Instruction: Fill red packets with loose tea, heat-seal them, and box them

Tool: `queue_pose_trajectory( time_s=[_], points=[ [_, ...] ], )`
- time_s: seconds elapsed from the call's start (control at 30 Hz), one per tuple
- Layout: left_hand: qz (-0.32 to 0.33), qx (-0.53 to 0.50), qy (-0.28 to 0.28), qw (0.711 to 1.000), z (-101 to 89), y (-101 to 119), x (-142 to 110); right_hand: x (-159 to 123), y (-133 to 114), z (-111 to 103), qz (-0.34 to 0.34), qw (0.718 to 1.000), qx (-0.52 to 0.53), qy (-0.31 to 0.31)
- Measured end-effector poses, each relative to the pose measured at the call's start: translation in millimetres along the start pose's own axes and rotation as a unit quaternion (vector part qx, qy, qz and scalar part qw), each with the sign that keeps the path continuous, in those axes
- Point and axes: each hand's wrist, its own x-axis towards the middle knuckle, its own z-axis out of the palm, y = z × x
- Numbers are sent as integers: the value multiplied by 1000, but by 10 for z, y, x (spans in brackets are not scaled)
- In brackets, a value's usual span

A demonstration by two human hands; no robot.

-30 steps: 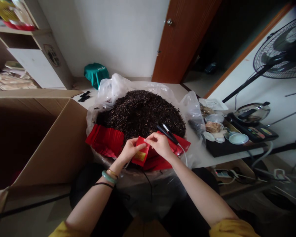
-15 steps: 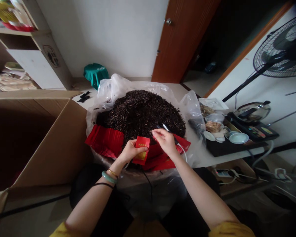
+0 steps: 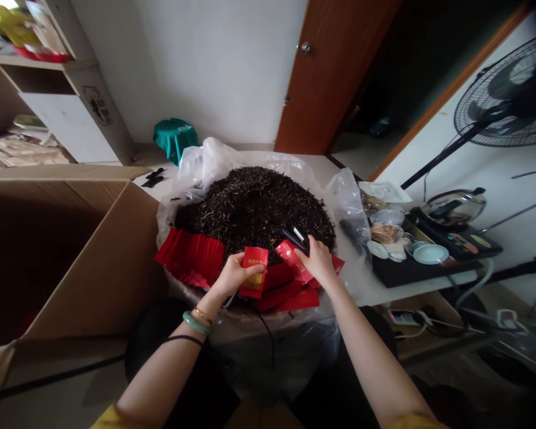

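My left hand [image 3: 236, 275] pinches a small red foil packet [image 3: 255, 262] with gold print, thumb in front, held upright. My right hand [image 3: 318, 261] closes round a small black corded clamp [image 3: 295, 238], like a mini hair straightener, whose two arms stand apart with a pale strip on one. Its cord is hidden by the hand. Just under the clamp and my right thumb lies another red packet [image 3: 291, 257]. Behind both hands rises a heap of dark, twisted dry leaves [image 3: 259, 196] like tea, in a clear plastic bag [image 3: 212, 158].
A row of red packets [image 3: 192, 256] lies at the left of the heap, more red packets [image 3: 290, 298] at its front. An open cardboard box [image 3: 93, 268] stands left. Right are cups [image 3: 431, 254], a kettle [image 3: 455, 205] and a standing fan [image 3: 504, 107].
My right hand has let go of the top of the left hand's packet and moved right onto the black clamp. The left hand stays nearly in place with its packet.
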Motion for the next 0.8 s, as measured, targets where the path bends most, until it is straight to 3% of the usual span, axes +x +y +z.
queue_pose_trajectory(
  time_s=[0.17, 0.4, 0.57, 0.67, 0.8],
  points=[
    [-4, 8, -13, 1000, 5, 10, -14, 228, -49, -89, 5, 998, -30, -56],
    [4, 24, -14, 1000, -12, -19, -1, 384, -109, -86, 4, 997, -11, -70],
    [4, 14, -11, 1000, -12, -19, 10, 354, -63, -202, -14, 998, 32, -52],
    [0, 14, -11, 1000, -14, -19, 14, 248, -54, -331, -86, 985, 151, -20],
    [7, 29, -13, 999, -12, -4, 4, 23, -125, -525, -192, 925, 325, -42]
  ],
)
